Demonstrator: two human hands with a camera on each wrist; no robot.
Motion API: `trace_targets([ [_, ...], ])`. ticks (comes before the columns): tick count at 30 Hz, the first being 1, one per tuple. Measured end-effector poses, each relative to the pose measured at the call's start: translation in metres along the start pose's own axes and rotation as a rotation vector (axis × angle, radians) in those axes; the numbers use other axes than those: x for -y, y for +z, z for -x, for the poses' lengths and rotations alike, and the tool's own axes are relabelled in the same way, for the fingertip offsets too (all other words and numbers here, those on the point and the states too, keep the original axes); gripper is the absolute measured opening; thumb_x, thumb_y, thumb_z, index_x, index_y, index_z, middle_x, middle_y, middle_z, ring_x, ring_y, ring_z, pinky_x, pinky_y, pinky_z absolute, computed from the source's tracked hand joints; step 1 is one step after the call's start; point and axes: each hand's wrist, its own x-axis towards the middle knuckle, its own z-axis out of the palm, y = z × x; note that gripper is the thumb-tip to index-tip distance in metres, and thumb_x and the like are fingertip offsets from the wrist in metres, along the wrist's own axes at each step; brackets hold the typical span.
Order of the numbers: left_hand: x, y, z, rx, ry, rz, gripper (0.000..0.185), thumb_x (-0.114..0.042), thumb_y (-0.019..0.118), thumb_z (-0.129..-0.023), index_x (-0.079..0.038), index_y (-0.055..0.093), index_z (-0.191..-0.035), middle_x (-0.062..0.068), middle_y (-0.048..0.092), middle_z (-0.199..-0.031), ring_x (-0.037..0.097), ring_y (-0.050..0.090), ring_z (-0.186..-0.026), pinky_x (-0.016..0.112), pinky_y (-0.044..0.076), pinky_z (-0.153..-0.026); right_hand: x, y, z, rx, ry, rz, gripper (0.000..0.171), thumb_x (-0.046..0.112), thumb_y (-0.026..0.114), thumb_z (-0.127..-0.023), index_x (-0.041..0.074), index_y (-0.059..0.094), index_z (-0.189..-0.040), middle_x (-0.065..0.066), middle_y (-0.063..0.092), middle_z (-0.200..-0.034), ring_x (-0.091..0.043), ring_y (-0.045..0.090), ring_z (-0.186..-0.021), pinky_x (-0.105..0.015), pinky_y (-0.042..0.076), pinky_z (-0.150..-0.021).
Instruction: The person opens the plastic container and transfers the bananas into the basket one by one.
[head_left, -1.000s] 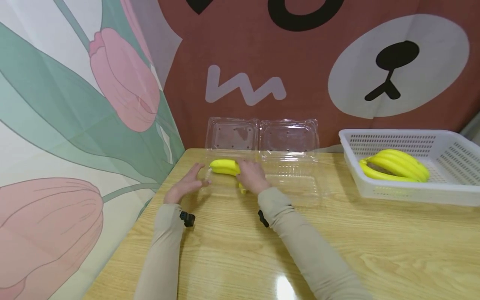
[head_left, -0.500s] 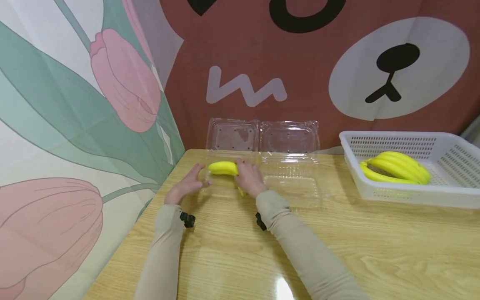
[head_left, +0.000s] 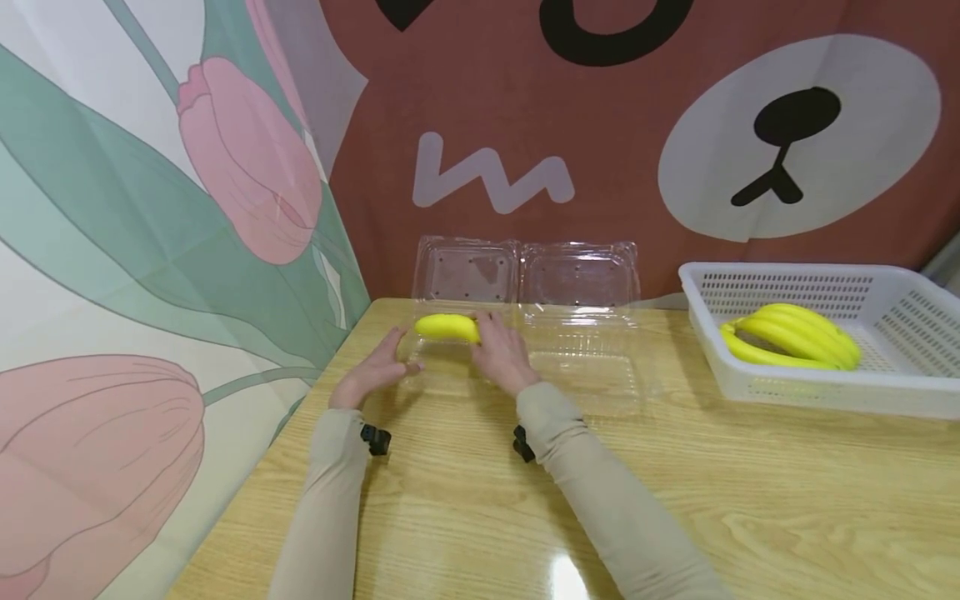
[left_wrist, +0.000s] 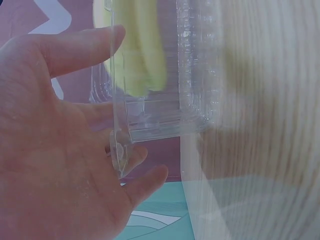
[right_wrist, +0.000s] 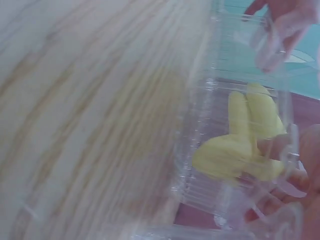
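Two clear plastic clamshell boxes stand side by side on the wooden table, lids raised. In the left box [head_left: 450,375] is a small bunch of yellow bananas [head_left: 446,327], held at its right end by my right hand [head_left: 504,354]. The right wrist view shows the bananas [right_wrist: 240,135] through the clear wall, with fingers around their stem end. My left hand [head_left: 375,371] is at the left box's left side, fingers spread. In the left wrist view its thumb [left_wrist: 85,50] touches the box's rim, and the other fingers reach past the wall.
The right box [head_left: 581,375] has its lid [head_left: 577,275] leaning back toward the bear-printed cloth [head_left: 615,167]. At the right a white perforated basket [head_left: 840,392] contains another bunch of bananas [head_left: 795,333]. A tulip-printed cloth [head_left: 247,158] hangs along the left.
The right hand has shifted the bananas slightly toward the back of the left box, and their lower end no longer shows below the hand. The left hand stays in place.
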Motion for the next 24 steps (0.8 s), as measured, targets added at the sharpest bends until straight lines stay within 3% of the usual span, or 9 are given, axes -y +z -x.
trace_targets([
  [12, -0.003, 0.000, 0.000, 0.016, -0.032, -0.001, 0.088, -0.022, 0.059, -0.095, 0.008, 0.001, -0.154, 0.027, -0.007, -0.160, 0.039, -0.002, -0.147, 0.052, 0.006, -0.118, 0.010, -0.019, 0.019, -0.221, -0.044, -0.137, 0.054, 0.009, 0.070, -0.089, 0.013, 0.051, -0.139, -0.003, 0.054, -0.118, -0.019, 0.049, -0.096, -0.036, 0.043, -0.085],
  [24, -0.003, 0.000, -0.001, 0.022, -0.021, -0.024, 0.085, -0.022, 0.059, -0.097, 0.007, 0.003, -0.154, 0.028, -0.006, -0.160, 0.040, -0.002, -0.147, 0.053, 0.005, -0.118, 0.012, -0.041, 0.030, -0.342, -0.073, -0.182, 0.054, 0.007, 0.071, -0.089, 0.011, 0.051, -0.139, -0.006, 0.054, -0.123, -0.020, 0.053, -0.092, -0.036, 0.047, -0.078],
])
